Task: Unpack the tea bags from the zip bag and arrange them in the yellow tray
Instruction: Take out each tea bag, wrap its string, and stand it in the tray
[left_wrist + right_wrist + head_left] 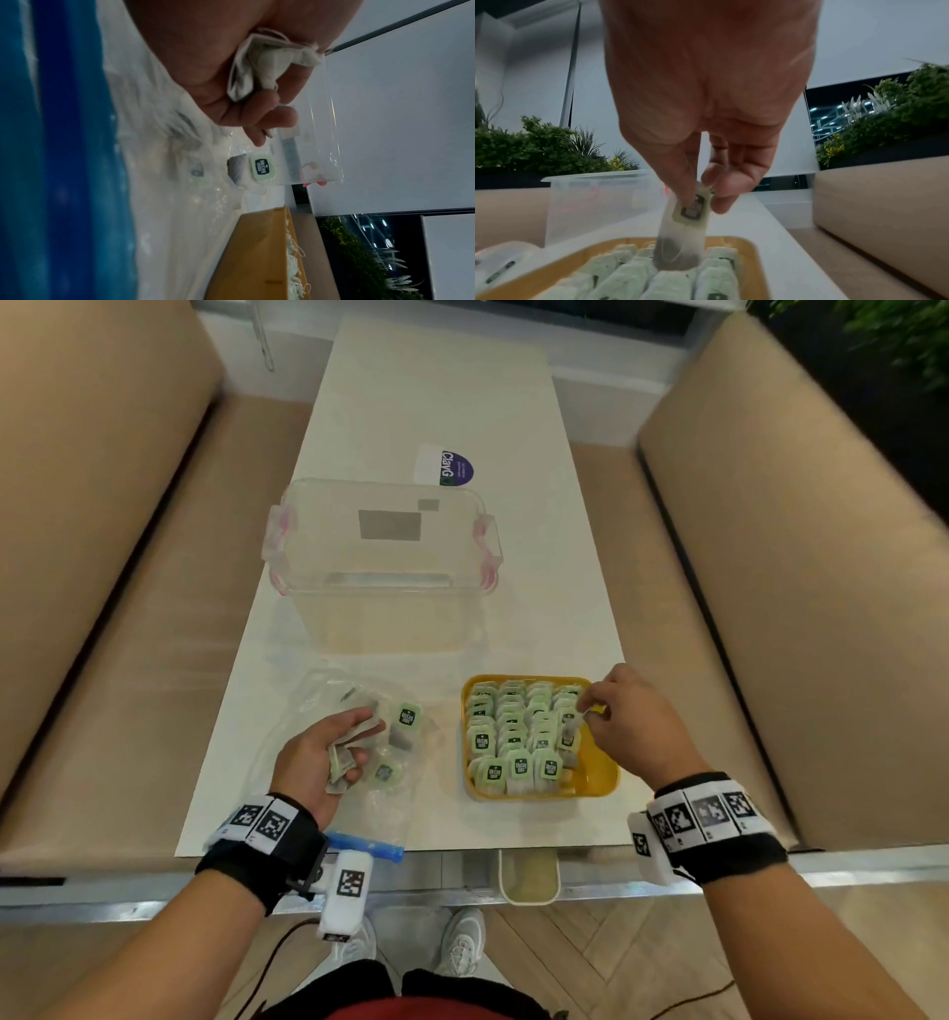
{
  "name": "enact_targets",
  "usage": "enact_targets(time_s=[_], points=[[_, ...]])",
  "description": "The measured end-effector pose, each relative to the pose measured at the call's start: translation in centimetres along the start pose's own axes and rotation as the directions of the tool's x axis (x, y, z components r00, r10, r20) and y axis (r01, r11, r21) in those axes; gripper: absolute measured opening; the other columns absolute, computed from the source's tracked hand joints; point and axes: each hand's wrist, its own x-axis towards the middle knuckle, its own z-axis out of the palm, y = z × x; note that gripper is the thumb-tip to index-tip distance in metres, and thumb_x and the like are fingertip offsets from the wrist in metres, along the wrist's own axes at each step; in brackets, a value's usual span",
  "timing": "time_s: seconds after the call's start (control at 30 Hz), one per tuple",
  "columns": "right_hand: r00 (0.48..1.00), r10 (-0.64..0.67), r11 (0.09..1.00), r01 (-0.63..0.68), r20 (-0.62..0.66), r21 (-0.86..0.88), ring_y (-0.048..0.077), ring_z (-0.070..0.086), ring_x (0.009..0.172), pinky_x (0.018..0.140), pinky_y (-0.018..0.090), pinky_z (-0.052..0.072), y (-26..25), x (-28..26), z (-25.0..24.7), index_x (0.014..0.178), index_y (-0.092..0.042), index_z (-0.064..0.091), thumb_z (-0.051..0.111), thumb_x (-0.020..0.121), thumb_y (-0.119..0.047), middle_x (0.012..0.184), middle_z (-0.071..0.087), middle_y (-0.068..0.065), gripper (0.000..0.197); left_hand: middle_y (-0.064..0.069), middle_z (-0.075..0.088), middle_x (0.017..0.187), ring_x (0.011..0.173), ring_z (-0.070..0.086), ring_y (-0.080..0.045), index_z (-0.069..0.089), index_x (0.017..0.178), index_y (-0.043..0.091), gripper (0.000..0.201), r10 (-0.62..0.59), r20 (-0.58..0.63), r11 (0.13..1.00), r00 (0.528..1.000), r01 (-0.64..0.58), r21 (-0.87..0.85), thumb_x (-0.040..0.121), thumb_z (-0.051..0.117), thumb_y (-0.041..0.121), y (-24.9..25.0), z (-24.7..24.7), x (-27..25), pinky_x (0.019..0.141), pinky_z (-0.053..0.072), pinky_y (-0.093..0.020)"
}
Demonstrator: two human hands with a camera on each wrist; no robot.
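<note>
The yellow tray (pixel 606 780) lies on the white table at the front right, with several green-tagged tea bags (pixel 508 737) standing in rows in it. My right hand (pixel 590 711) pinches one tea bag (pixel 682 237) by its top and holds it upright over the tray's right column (pixel 718 263). The clear zip bag (pixel 328 711) lies crumpled to the tray's left with a few tea bags (pixel 408 716) inside. My left hand (pixel 349 752) rests palm-up on the zip bag, its fingers curled round a small bunch of tea bags (pixel 259 67).
A clear plastic bin (pixel 380 562) with pink latches stands behind the zip bag and tray. The zip bag's blue slider strip (pixel 367 846) lies at the table's front edge. Beige sofas flank the table on both sides. A card (pixel 444 464) lies farther back.
</note>
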Motion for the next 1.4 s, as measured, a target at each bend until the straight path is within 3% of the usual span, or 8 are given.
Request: enact_targets(time_s=[0.1,0.27,0.43,0.6,0.77,0.9,1.23,1.4], points=[[1.0,-0.012,1.0,0.012,-0.009,-0.004,0.019,0.058,0.084,0.07,0.031,0.048,1.4,-0.3,-0.4,0.09,-0.019,0.071,0.06,0.087,-0.012,0.102,0.058,-0.002,0.013,-0.02,0.072,0.117,0.049,0.05,-0.011,0.069,0.118,0.002,0.03,0.003,-0.005,1.0,1.0,-0.003,0.01,0.094,0.055,0.015,-0.3,-0.1,-0.3,0.037,0.032,-0.015],[0.992,0.024,1.0,-0.022,0.126,-0.019,0.021,0.058,0.076,0.06,0.025,0.039,2.3,-0.6,-0.5,0.086,-0.018,0.065,0.05,0.084,-0.004,0.082,0.066,0.002,0.021,-0.019,0.073,0.111,0.05,0.046,-0.011,0.07,0.116,0.003,0.029,0.019,-0.006,1.0,1.0,-0.019,0.018,0.094,0.054,0.014,-0.8,0.1,-1.1,0.037,0.03,-0.016],[0.966,0.024,0.994,0.004,0.259,-0.107,0.02,0.06,0.077,0.061,0.029,0.047,2.4,-1.0,1.1,0.087,-0.024,0.065,0.053,0.082,-0.009,0.085,0.065,0.001,0.02,-0.019,0.071,0.111,0.05,0.047,-0.011,0.065,0.121,-0.002,0.032,0.022,-0.014,1.0,1.0,-0.022,0.023,0.096,0.053,0.013,-1.1,0.4,-1.5,0.038,0.032,-0.015],[0.931,0.004,0.985,0.059,0.365,-0.161,0.023,0.058,0.088,0.083,0.033,0.038,1.6,-0.4,2.2,0.092,-0.022,0.07,0.056,0.081,-0.011,0.093,0.066,0.001,0.021,-0.017,0.074,0.108,0.052,0.046,-0.011,0.067,0.117,0.001,0.028,0.012,0.005,0.999,1.0,-0.012,0.043,0.096,0.054,0.014,-1.1,0.3,-1.6,0.038,0.032,-0.017],[0.926,-0.017,0.956,0.126,0.377,-0.266,0.022,0.055,0.097,0.097,0.046,0.03,0.7,0.7,3.0,0.098,-0.026,0.069,0.052,0.086,-0.011,0.094,0.064,-0.002,0.025,-0.016,0.075,0.109,0.054,0.046,-0.012,0.069,0.114,0.003,0.026,0.009,0.007,0.999,1.0,-0.01,0.05,0.095,0.056,0.015,-1.0,0.1,-1.5,0.038,0.032,-0.017],[0.937,-0.011,0.926,0.142,0.35,-0.35,0.022,0.052,0.102,0.094,0.046,0.028,0.7,1.1,4.1,0.103,-0.029,0.065,0.052,0.087,-0.012,0.086,0.051,-0.005,0.027,-0.018,0.073,0.113,0.052,0.047,-0.011,0.069,0.115,0.002,0.028,0.004,-0.004,0.999,1.0,-0.004,0.046,0.095,0.057,0.016,-1.0,0.0,-1.4,0.037,0.032,-0.017],[0.953,-0.033,0.859,0.18,0.3,-0.479,0.024,0.045,0.112,0.094,0.049,0.034,1.3,0.9,5.3,0.106,-0.023,0.057,0.052,0.08,-0.016,0.107,0.06,-0.005,0.027,-0.02,0.072,0.116,0.051,0.048,-0.012,0.068,0.118,0.0,0.03,-0.012,-0.019,0.999,1.0,0.013,0.033,0.094,0.058,0.015,-1.2,-0.2,-0.8,0.037,0.032,-0.018],[0.948,-0.06,0.873,0.201,0.313,-0.443,0.022,0.051,0.104,0.091,0.045,0.035,1.4,0.7,4.6,0.103,-0.025,0.058,0.052,0.086,-0.024,0.1,0.064,-0.005,0.017,-0.022,0.072,0.116,0.051,0.048,-0.013,0.069,0.115,0.0,0.028,-0.011,-0.022,1.0,1.0,0.011,0.024,0.094,0.059,0.015,-1.1,-0.1,-0.6,0.038,0.032,-0.018]])
